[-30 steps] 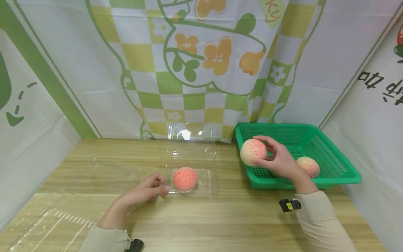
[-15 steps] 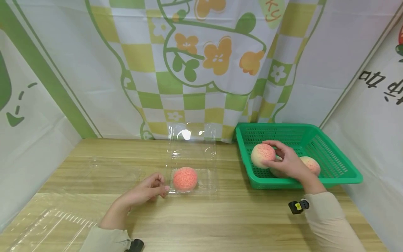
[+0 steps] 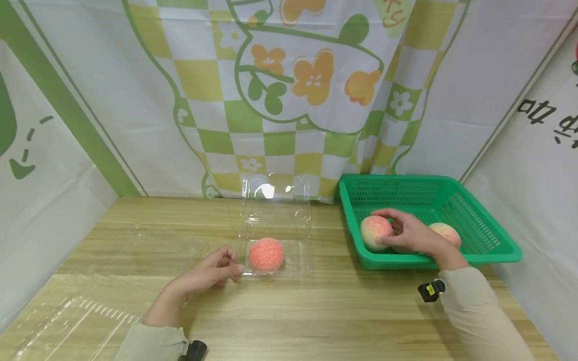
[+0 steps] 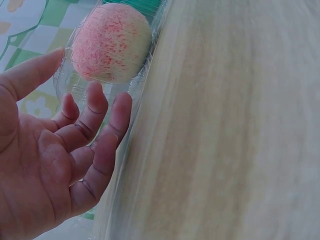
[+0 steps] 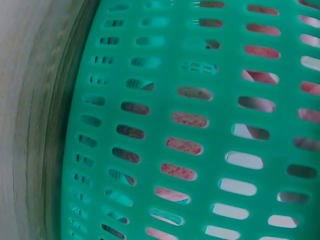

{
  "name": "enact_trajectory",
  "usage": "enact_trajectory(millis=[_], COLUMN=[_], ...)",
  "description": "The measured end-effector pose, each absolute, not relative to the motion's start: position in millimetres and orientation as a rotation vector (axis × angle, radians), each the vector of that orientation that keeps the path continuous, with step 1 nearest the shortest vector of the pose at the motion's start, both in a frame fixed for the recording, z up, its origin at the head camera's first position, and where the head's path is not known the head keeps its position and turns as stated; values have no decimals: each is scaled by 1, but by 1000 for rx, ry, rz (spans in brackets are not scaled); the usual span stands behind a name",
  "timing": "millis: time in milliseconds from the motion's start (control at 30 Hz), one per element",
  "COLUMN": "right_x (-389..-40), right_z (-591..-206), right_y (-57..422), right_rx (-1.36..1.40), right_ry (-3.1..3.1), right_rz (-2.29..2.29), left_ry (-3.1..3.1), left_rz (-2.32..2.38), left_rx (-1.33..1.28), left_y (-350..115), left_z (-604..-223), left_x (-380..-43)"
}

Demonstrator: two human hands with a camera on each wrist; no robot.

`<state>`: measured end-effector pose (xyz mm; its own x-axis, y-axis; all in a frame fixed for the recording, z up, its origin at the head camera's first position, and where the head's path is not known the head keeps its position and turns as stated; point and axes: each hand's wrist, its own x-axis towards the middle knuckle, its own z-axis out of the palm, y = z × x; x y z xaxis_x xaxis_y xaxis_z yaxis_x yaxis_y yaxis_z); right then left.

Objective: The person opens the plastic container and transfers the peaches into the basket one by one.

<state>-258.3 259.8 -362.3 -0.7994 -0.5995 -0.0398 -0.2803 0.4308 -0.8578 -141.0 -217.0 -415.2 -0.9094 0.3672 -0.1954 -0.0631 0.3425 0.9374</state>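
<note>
My right hand (image 3: 413, 233) holds a pink-and-cream peach (image 3: 376, 233) low inside the green plastic basket (image 3: 494, 256), at its left end. Behind that wrist lies another peach (image 3: 447, 233), partly covered. The right wrist view is filled by the slotted basket wall (image 5: 210, 107), with pink showing through some slots. My left hand (image 3: 205, 275) is at the left edge of a clear clamshell box (image 3: 298, 258) with its lid raised. In the left wrist view, the left thumb touches the box rim and the fingers are loosely bent. One pink peach (image 3: 266, 254) sits in the box.
More clear plastic boxes (image 3: 86, 321) lie on the left of the wooden table (image 3: 325, 316). A checked, flowered curtain (image 3: 280, 143) hangs along the table's back edge, with white fabric at both sides.
My right hand has moved right and down with the peach, from over the basket's left rim to inside the basket. The left hand and the peach in the box have stayed put.
</note>
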Motion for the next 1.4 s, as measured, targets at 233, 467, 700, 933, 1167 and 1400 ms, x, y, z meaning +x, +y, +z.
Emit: enact_trajectory(millis=[233, 467, 700, 933, 1167, 1400], right_x=[-263, -265, -263, -264, -265, -264], right_z=[-366, -368, -368, -367, -366, -365], right_y=[261, 262, 261, 260, 260, 261], right_rx=[-697, -689, -749, -802, -810, -798], right_ry=[2255, 2245, 2293, 2348, 2310, 2352], right_rz=[-1209, -1156, -1010, -879, -893, -878], left_ry=[2262, 2259, 2249, 2257, 2256, 2251], left_rz=[1562, 1557, 1566, 1556, 1561, 1571], left_rx=[252, 265, 262, 253, 270, 265], left_y=[-218, -218, -218, -220, -219, -219], left_z=[-416, -415, -416, -417, -416, -416], left_x=[-142, -142, -142, -142, -141, -141])
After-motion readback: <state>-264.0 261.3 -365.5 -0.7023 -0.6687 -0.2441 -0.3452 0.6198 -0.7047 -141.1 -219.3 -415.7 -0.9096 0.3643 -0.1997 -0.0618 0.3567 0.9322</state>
